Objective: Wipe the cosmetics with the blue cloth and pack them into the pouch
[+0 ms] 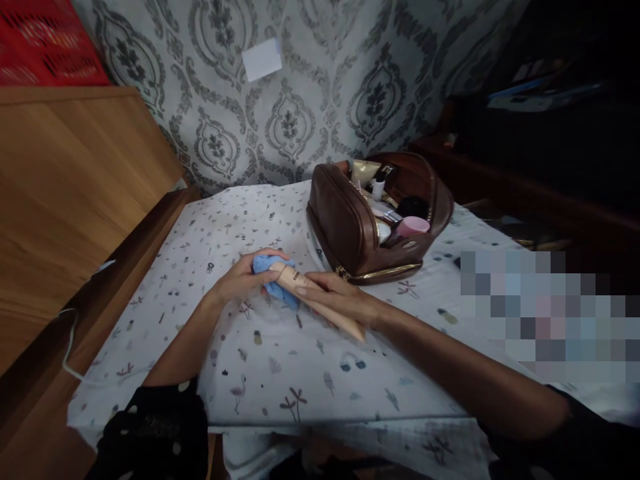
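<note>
Just in front of the bag, my right hand (345, 298) is closed around the middle of a beige cosmetic tube (327, 308), which slants down to the right. A bunched blue cloth (285, 293) wraps the tube's upper left end, and my left hand (243, 273) grips it there, thumb on top. Behind my right hand stands a brown leather makeup bag (345, 223), unzipped. Inside it show a pink-capped container (414, 227), a small white bottle with a black cap (379, 185) and a gold pouch or tube (365, 172).
A white patterned cloth (280, 373) covers the table. Wooden furniture (85, 187) and a white cable (70, 360) lie along the left, with a red crate (50, 43) above. Patterned wallpaper (310, 100) bounds the back; dark shelving (540, 167) stands right. Part of the right side is pixelated.
</note>
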Demonstrator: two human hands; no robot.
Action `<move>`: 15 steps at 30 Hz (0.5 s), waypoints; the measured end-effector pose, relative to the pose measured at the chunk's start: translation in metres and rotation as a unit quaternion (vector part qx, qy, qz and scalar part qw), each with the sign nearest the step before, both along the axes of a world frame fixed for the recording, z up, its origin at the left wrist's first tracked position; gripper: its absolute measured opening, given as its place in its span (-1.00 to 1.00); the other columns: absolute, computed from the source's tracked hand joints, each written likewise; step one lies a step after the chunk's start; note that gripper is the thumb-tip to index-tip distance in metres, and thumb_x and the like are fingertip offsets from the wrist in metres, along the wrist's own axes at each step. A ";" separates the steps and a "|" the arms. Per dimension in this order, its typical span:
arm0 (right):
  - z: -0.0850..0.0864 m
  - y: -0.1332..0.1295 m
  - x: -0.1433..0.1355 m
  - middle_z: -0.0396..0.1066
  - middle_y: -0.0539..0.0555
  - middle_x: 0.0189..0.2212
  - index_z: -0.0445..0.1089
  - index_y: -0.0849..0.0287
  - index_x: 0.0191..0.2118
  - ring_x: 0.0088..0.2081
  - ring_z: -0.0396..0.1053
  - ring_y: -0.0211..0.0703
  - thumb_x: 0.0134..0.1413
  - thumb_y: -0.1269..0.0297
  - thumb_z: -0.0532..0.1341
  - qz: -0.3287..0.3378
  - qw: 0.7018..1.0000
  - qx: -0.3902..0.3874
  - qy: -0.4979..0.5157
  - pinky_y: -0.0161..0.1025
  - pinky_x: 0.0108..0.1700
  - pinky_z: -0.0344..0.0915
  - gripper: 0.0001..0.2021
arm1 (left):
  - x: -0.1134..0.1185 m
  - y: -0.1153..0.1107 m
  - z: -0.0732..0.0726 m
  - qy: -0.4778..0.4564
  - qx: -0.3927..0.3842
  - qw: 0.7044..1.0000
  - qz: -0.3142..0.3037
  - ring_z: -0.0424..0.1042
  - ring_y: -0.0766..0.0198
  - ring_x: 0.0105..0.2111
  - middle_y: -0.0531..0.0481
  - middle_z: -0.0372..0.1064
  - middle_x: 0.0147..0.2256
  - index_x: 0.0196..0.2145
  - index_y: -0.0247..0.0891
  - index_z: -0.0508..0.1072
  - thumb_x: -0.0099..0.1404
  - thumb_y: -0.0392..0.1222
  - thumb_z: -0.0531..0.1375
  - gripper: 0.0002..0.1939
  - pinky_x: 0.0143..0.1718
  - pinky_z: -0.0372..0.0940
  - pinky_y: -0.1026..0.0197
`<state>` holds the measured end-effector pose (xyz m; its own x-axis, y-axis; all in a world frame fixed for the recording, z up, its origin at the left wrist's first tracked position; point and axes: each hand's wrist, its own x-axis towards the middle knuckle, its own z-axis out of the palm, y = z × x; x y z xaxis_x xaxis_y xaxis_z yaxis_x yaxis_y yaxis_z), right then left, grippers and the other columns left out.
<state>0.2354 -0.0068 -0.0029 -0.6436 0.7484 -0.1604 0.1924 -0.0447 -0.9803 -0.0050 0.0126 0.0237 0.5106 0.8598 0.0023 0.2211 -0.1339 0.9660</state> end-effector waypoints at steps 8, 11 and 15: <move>-0.009 0.008 0.000 0.16 -0.05 -0.50 0.29 0.18 -0.37 -0.43 0.16 -0.25 0.04 -0.32 0.17 0.006 0.992 0.119 -0.037 -0.32 -0.46 0.07 -0.45 | 0.007 0.000 -0.006 0.034 0.051 0.997 0.038 0.18 0.41 -0.52 0.09 0.24 -0.47 -0.22 -0.34 0.48 0.24 0.24 0.25 -0.49 -0.53 0.13 0.36; -0.008 0.009 0.000 0.13 -0.06 -0.51 0.29 0.18 -0.38 -0.44 0.12 -0.26 0.05 -0.30 0.18 0.016 0.992 0.119 -0.036 -0.32 -0.46 0.04 -0.46 | 0.010 0.000 -0.008 0.029 0.063 0.997 0.047 0.18 0.38 -0.50 0.09 0.22 -0.50 -0.34 -0.33 0.46 0.24 0.28 0.22 -0.48 -0.46 0.16 0.32; -0.009 0.010 0.002 0.18 -0.04 -0.49 0.30 0.18 -0.36 -0.43 0.15 -0.25 0.09 -0.28 0.17 0.020 0.993 0.113 -0.032 -0.32 -0.45 0.06 -0.48 | 0.013 -0.001 -0.007 0.033 0.069 0.995 0.061 0.20 0.34 -0.48 0.07 0.25 -0.50 -0.37 -0.32 0.46 0.23 0.33 0.19 -0.44 -0.40 0.18 0.28</move>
